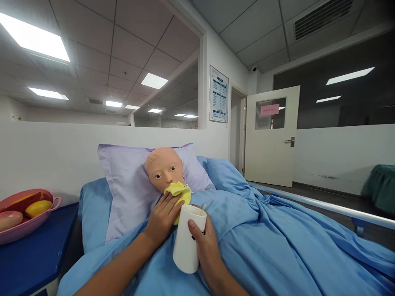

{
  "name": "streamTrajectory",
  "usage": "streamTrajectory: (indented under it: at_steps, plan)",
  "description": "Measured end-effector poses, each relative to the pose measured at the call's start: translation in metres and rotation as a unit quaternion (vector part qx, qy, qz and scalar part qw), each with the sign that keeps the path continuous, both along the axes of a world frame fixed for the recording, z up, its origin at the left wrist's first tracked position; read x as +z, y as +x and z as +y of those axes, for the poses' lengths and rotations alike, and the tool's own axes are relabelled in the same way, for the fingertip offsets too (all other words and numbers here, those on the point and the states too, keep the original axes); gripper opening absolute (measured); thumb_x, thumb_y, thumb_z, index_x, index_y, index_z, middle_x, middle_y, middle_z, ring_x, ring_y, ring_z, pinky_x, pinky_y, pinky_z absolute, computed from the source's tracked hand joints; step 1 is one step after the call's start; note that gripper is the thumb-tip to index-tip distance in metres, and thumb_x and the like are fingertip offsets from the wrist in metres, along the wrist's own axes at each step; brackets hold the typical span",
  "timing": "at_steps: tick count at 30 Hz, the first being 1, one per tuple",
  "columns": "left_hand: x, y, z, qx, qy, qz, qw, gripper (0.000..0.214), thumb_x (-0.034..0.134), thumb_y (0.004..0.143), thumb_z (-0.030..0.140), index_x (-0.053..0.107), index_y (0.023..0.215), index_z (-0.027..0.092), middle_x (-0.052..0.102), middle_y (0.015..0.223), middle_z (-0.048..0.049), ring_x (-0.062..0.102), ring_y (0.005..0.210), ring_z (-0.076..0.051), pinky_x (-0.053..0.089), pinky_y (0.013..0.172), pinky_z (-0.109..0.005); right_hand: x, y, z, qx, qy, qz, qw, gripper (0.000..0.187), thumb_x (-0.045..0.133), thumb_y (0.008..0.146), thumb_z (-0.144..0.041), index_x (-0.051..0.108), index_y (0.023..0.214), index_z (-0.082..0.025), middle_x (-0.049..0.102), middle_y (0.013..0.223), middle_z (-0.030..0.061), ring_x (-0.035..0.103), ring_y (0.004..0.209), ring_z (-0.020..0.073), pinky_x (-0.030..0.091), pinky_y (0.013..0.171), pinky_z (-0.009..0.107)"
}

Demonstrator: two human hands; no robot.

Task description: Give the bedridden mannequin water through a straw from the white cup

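A bald mannequin head (163, 166) rests on a lilac pillow (123, 189), its eyes open. Over its mouth and chin lies a yellow cloth (178, 190), which my left hand (163, 216) presses there with its fingers on the fabric. My right hand (210, 246) is wrapped around a tall white cup (187, 242), thumb on the near side. A thin pale stick or straw (204, 207) sticks out of the cup's rim. What the cup contains is hidden from this angle. The mannequin's body is under a blue quilt (247, 230).
On the left, a pink basket (46, 211) holding fruit-like items stands on a blue-topped cabinet (37, 263). A pale bed rail (324, 207) runs along the far right side. Beyond it, a white door (268, 156) stands ajar near a framed notice (219, 94).
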State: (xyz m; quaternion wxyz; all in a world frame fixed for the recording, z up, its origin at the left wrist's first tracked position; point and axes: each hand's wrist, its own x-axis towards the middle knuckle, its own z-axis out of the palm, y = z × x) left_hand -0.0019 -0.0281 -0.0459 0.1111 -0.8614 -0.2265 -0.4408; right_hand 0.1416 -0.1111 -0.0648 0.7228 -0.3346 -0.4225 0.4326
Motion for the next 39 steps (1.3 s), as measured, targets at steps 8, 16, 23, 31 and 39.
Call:
streamTrajectory:
  at_steps: [8, 16, 23, 31, 39]
  plan:
    - [0.046, 0.015, 0.011, 0.016, 0.080, 0.034, 0.996, 0.038, 0.040, 0.097, 0.015, 0.057, 0.130, 0.019, 0.050, 0.144, -0.0128, 0.038, 0.140, -0.025, 0.027, 0.118, -0.050, -0.001, 0.000, 0.000, 0.009, -0.010, -0.006, 1.000, 0.062, 0.076, 0.071, -0.054, 0.056, 0.120, -0.023, 0.070, 0.094, 0.0025, 0.063, 0.077, 0.0198, 0.052, 0.066, 0.030]
    - [0.006, 0.009, 0.028, 0.094, 0.290, 0.054, 0.951, 0.024, 0.052, 0.094, 0.016, 0.064, 0.115, 0.013, 0.070, 0.114, -0.0129, 0.061, 0.117, -0.024, 0.046, 0.107, -0.045, -0.002, 0.000, 0.000, 0.025, -0.026, -0.011, 0.999, 0.067, 0.075, 0.070, -0.057, 0.052, 0.124, -0.024, 0.068, 0.094, 0.0016, 0.060, 0.075, 0.0180, 0.052, 0.066, 0.030]
    - [-0.004, -0.002, 0.016, 0.055, 0.262, 0.054, 0.962, 0.025, 0.049, 0.096, 0.018, 0.062, 0.115, 0.012, 0.069, 0.118, -0.0135, 0.057, 0.122, -0.024, 0.046, 0.108, -0.047, 0.000, -0.001, 0.000, 0.023, -0.013, -0.018, 0.999, 0.060, 0.074, 0.071, -0.056, 0.055, 0.118, -0.024, 0.069, 0.100, 0.0033, 0.061, 0.082, 0.0196, 0.050, 0.066, 0.029]
    - [0.038, 0.000, 0.018, 0.044, 0.283, 0.069, 0.956, 0.029, 0.047, 0.096, 0.014, 0.058, 0.123, 0.013, 0.061, 0.132, -0.0147, 0.043, 0.136, -0.027, 0.042, 0.110, -0.053, -0.006, 0.001, 0.003, 0.033, -0.024, -0.020, 0.999, 0.066, 0.076, 0.070, -0.056, 0.052, 0.122, -0.024, 0.067, 0.088, 0.0003, 0.059, 0.070, 0.0165, 0.051, 0.061, 0.028]
    - [0.020, 0.004, 0.025, 0.063, 0.255, 0.066, 0.963, 0.026, 0.046, 0.096, 0.019, 0.061, 0.117, 0.013, 0.068, 0.117, -0.0139, 0.055, 0.125, -0.025, 0.045, 0.108, -0.048, -0.003, 0.000, 0.001, 0.037, -0.019, -0.024, 0.999, 0.065, 0.075, 0.071, -0.056, 0.051, 0.122, -0.024, 0.066, 0.090, -0.0003, 0.059, 0.074, 0.0166, 0.052, 0.064, 0.027]
